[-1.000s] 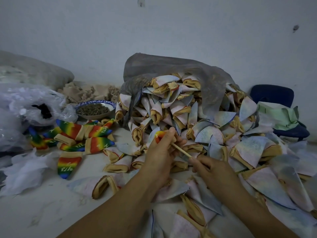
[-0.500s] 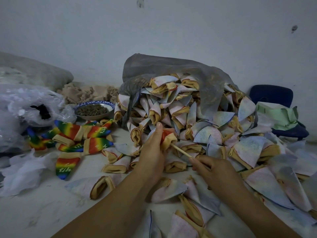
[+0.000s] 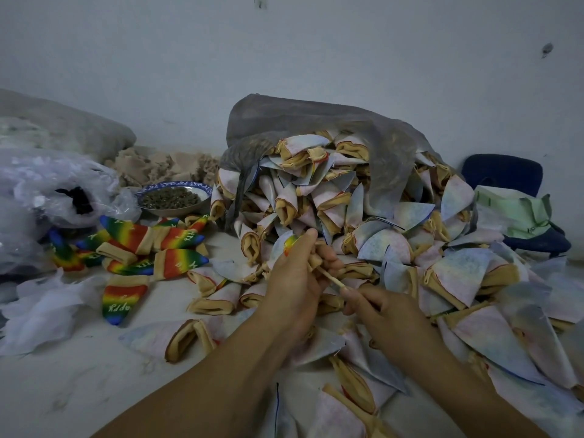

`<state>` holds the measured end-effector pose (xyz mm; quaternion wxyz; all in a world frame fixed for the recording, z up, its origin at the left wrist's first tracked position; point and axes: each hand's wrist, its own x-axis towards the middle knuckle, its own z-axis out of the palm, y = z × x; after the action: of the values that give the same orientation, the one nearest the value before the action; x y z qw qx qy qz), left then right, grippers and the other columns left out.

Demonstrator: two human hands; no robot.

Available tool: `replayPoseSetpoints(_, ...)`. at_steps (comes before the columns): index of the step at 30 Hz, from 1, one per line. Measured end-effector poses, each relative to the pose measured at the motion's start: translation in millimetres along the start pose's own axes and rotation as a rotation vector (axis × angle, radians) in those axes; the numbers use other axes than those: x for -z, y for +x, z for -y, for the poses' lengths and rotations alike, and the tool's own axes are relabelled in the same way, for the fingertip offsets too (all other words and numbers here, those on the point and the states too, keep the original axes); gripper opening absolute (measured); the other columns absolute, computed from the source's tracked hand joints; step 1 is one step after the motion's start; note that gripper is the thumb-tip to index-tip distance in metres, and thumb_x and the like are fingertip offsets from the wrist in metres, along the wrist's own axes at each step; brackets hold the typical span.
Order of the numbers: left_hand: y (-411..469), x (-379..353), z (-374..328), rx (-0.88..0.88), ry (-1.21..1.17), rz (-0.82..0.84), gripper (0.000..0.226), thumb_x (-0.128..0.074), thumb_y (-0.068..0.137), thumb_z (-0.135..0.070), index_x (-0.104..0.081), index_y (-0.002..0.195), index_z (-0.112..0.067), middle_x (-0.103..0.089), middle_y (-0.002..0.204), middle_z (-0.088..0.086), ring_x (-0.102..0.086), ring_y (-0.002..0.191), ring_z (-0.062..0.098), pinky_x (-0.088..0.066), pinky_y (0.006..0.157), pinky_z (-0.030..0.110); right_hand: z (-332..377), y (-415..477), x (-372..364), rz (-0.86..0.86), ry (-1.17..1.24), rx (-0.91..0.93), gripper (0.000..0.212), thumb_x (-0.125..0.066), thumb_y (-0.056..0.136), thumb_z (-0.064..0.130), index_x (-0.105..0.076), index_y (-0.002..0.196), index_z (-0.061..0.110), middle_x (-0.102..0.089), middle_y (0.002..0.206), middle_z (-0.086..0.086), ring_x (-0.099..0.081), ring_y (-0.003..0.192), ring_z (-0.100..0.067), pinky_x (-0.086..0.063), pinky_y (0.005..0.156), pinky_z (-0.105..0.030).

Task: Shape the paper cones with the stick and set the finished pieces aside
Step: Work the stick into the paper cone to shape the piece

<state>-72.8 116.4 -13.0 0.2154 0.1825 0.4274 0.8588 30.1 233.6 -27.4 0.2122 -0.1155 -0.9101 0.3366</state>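
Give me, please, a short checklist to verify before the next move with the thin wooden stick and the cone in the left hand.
1. Grip: the left hand holds the rainbow-tipped paper cone by its tan cuff: ok.
2. Tool: the right hand pinches the thin wooden stick: ok.
3. Entry: the stick runs into the cone's tan open end: ok.
4. Shape: the cone's point is fully pushed out: cannot tell, fingers cover most of it.
5. Drop place: the pile of finished rainbow cones at the left has bare white surface in front of it: ok.
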Motion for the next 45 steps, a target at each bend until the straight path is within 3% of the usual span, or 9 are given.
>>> replayPoseSetpoints(10,-3.7,4.5,-1.4,-0.144,0.354,-0.012,0.021,-0.068,0.085,-0.051,-0.074,0.081,-0.032,-0.075,0.089,0.002,-0.072,0.093,0.024,-0.058,0.085,0.035,-2.8,2.2,7.1,-0.062,0.01,-0.007,0.051,-0.033,0.071,0.072,-0.062,0.065,0.03,-0.059,0.054,0.0,-0.053,0.048,-0.005,-0.04,0.046,-0.018)
replayPoseSetpoints(14,-5.4,6.9,-6.7,-0.211,0.53,0.01,0.044,-0.071,0.076,-0.06,-0.057,0.116,-0.046,-0.067,0.102,-0.022,-0.066,0.099,0.003,-0.055,0.081,0.021,-6.4,2.8,8.4,-0.081,0.037,-0.012,0.048,-0.036,0.077,0.065,-0.065,0.07,0.027,-0.065,0.063,-0.003,-0.055,0.055,-0.006,-0.042,0.052,-0.02)
replayPoseSetpoints(17,-7.9,6.7,-6.4,-0.267,0.602,0.081,0.065,-0.065,0.092,-0.034,-0.029,0.142,-0.055,-0.055,0.115,-0.032,-0.06,0.096,-0.014,-0.048,0.07,0.005,-8.3,3.1,10.4,-0.103,0.078,-0.013,0.051,-0.037,0.076,0.065,-0.065,0.068,0.024,-0.064,0.063,-0.004,-0.055,0.057,-0.006,-0.041,0.053,-0.019)
replayPoseSetpoints(24,-7.2,8.7,-6.3,-0.367,0.966,0.018,0.065,-0.05,0.101,-0.033,-0.014,0.154,-0.042,-0.04,0.125,-0.029,-0.04,0.103,-0.031,-0.04,0.075,-0.002,-12.4,3.3,10.3,-0.114,0.057,-0.011,0.049,-0.036,0.076,0.067,-0.064,0.066,0.028,-0.064,0.062,-0.001,-0.055,0.054,-0.008,-0.04,0.051,-0.023)
replayPoseSetpoints(28,-7.7,11.0,-9.7,-0.564,1.308,-0.038,0.051,-0.039,0.105,-0.029,-0.026,0.154,-0.025,-0.057,0.129,-0.002,-0.057,0.102,0.007,-0.05,0.079,0.032,-13.0,3.2,11.2,-0.138,0.03,-0.031,0.036,-0.044,0.086,0.057,-0.06,0.061,0.036,-0.061,0.06,0.023,-0.055,0.058,0.003,-0.039,0.053,-0.01)
replayPoseSetpoints(31,-6.0,12.8,-11.8,-0.726,1.498,-0.091,0.036,-0.038,0.104,-0.027,-0.065,0.116,-0.007,-0.066,0.088,0.012,-0.062,0.072,0.034,-0.047,0.057,0.042,-13.9,3.3,13.0,-0.133,0.011,-0.035,0.042,-0.038,0.08,0.063,-0.061,0.061,0.034,-0.059,0.058,0.023,-0.054,0.057,0.003,-0.039,0.053,-0.01)
replayPoseSetpoints(34,-7.2,11.2,-13.8,-0.788,1.598,-0.075,0.029,-0.051,0.099,-0.021,-0.061,0.08,-0.003,-0.06,0.066,0.014,-0.055,0.052,0.034,-0.034,0.049,0.032,-14.4,3.7,12.5,-0.127,-0.025,-0.031,0.051,-0.031,0.074,0.069,-0.062,0.062,0.031,-0.06,0.057,0.013,-0.054,0.058,0.001,-0.036,0.048,-0.016)
replayPoseSetpoints(40,-2.6,12.2,-13.5,-0.613,1.57,-0.132,0.02,-0.041,0.103,-0.022,-0.052,0.093,-0.009,-0.045,0.072,0.004,-0.042,0.057,0.024,-0.027,0.054,0.032,-13.8,3.7,15.1,-0.124,-0.076,0.016,0.048,-0.027,0.075,0.069,-0.054,0.059,0.033,-0.055,0.053,0.02,-0.053,0.057,0.002,-0.038,0.05,-0.016)
replayPoseSetpoints(45,-6.5,4.4,-16.6,-0.701,1.576,-0.018,0.023,-0.045,0.101,-0.017,-0.038,0.079,-0.017,-0.03,0.061,-0.007,-0.032,0.05,0.018,-0.024,0.052,0.031,-12.1,3.6,15.7,-0.136,-0.125,0.089,0.041,-0.027,0.076,0.069,-0.046,0.056,0.038,-0.054,0.056,0.027,-0.053,0.057,0.001,-0.036,0.047,-0.017)
